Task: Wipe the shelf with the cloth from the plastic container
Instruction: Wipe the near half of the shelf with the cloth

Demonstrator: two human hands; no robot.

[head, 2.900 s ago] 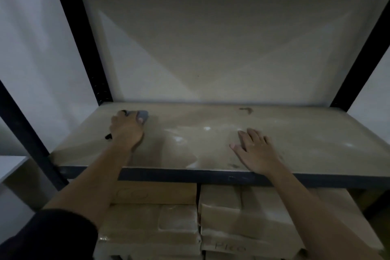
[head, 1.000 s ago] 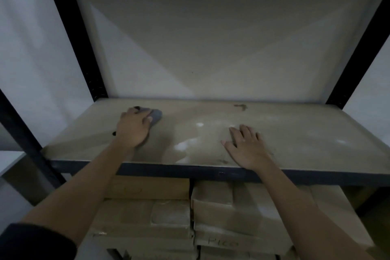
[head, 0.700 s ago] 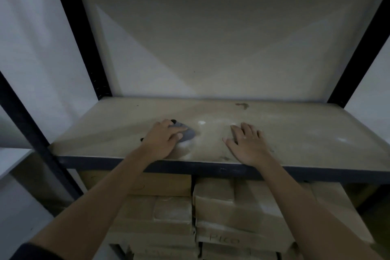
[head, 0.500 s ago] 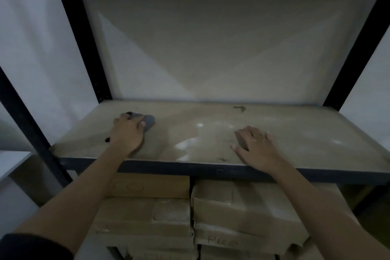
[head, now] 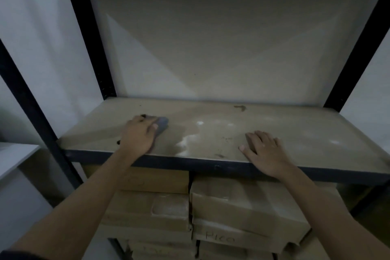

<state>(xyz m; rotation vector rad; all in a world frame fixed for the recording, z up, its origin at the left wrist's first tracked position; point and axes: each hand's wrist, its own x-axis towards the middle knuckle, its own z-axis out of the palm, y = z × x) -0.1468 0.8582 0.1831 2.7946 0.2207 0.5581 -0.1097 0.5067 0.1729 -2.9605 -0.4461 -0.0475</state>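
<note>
A person is wiping a dusty shelf (head: 295,131) in dim light. Near the shelf's left end, midway between its front and back edges, the left hand (head: 138,135) is pressing down on a grey cloth (head: 162,125), palm and fingers clenched loosely over it so that only its right edge is showing beyond the fingertips. A darker, damp-looking patch is spreading from the cloth toward the middle of the shelf, with pale dust streaks (head: 186,142) lying along its right border. Further right, the right hand (head: 263,151) is resting flat and released by the front edge, holding nothing and seemingly bracing the body. Below the shelf, cardboard boxes (head: 232,207) are sitting in stacks. The right half is looking unwiped; to do the stroke well, the cloth likely needs firm, even pressure and overlapping passes carried right through the streaks, with the bracing hand lifted clear.
</note>
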